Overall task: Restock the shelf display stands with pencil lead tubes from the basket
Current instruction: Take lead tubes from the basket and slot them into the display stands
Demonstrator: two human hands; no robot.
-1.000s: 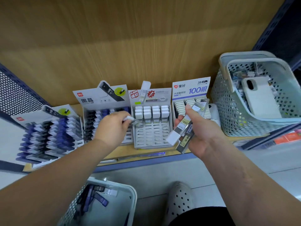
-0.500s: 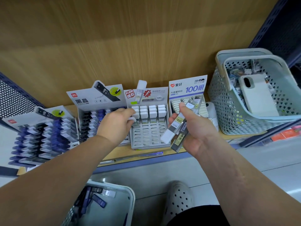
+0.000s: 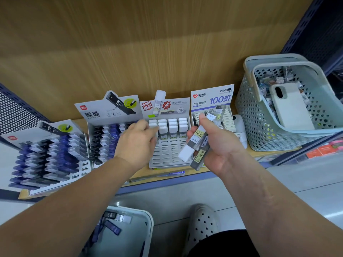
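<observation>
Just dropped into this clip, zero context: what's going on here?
A person is restocking pencil lead on a shop shelf. The left hand reaches into the middle display stand, fingers curled at its left column of slots; whether they pinch a tube is hidden. The right hand holds a bundle of white-capped lead tubes in its grip beside it. The stand's top rows are filled, the lower slots empty. A basket on the floor below holds dark tubes.

White phone (image 3: 291,108), camera side up, far right. Blue pen (image 3: 176,172) along shelf (image 3: 207,169) front edge. My perforated clog (image 3: 202,223) on grey floor (image 3: 306,182).
</observation>
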